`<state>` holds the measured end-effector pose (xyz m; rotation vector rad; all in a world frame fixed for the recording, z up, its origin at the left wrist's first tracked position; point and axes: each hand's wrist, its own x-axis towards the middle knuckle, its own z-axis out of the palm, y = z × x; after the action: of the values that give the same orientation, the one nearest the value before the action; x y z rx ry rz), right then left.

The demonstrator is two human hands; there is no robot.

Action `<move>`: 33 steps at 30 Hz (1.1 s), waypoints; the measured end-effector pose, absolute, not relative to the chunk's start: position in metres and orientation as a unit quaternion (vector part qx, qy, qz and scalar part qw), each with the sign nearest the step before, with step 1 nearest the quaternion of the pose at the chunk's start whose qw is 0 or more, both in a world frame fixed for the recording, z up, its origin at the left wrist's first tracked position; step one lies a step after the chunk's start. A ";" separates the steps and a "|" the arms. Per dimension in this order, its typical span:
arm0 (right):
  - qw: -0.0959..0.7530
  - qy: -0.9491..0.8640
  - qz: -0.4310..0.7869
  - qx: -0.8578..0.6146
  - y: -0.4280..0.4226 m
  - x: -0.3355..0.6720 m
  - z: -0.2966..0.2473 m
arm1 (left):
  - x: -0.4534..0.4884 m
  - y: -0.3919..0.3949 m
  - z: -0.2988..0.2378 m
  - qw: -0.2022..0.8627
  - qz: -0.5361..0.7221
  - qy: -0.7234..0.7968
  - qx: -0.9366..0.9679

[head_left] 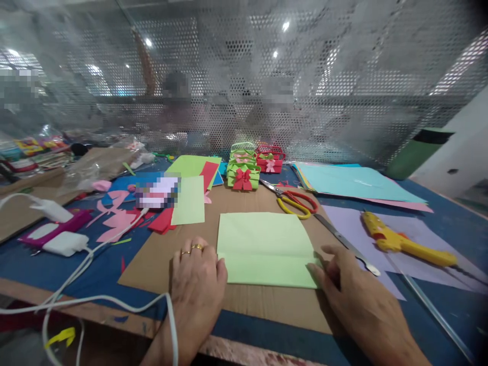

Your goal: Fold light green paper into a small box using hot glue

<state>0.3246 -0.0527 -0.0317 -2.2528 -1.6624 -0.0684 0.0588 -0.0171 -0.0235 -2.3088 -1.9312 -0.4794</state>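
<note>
A light green folded paper sheet [267, 249] lies on a brown cardboard mat [247, 300] in front of me. My left hand [196, 277], with two gold rings, rests knuckles-up on the cardboard, its curled fingers against the sheet's left edge. My right hand [343, 284] lies at the sheet's lower right corner, thumb and fingertips touching that corner. Neither hand lifts the paper.
Scissors with red and yellow handles [295, 201] and a metal ruler [345, 244] lie beyond the sheet. A yellow glue gun [404, 241] rests on lilac paper at right. Small green and red paper baskets [244, 173] stand behind. White charger cables [76, 269] trail at left.
</note>
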 end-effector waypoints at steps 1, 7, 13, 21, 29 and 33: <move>0.172 -0.586 -0.024 -0.791 -0.053 0.325 -0.032 | 0.059 -0.017 -0.023 0.047 -0.157 -0.633 -0.757; 0.159 -0.579 0.005 -0.800 -0.052 0.324 -0.028 | 0.058 -0.017 -0.023 0.024 -0.144 -0.636 -0.758; 0.157 -0.582 0.013 -0.798 -0.051 0.324 -0.027 | 0.057 -0.016 -0.025 0.029 -0.140 -0.629 -0.764; 0.169 -0.588 -0.004 -0.791 -0.052 0.327 -0.031 | 0.057 -0.016 -0.027 0.050 -0.140 -0.626 -0.765; 0.163 -0.583 -0.002 -0.796 -0.053 0.325 -0.029 | 0.057 -0.015 -0.027 0.052 -0.133 -0.625 -0.767; 0.160 -0.581 0.005 -0.798 -0.053 0.322 -0.026 | 0.057 -0.016 -0.027 0.036 -0.124 -0.629 -0.766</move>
<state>0.3222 -0.0530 -0.0262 -2.2787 -1.6610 0.0142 0.0566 -0.0159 -0.0266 -2.3540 -1.9323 -0.3818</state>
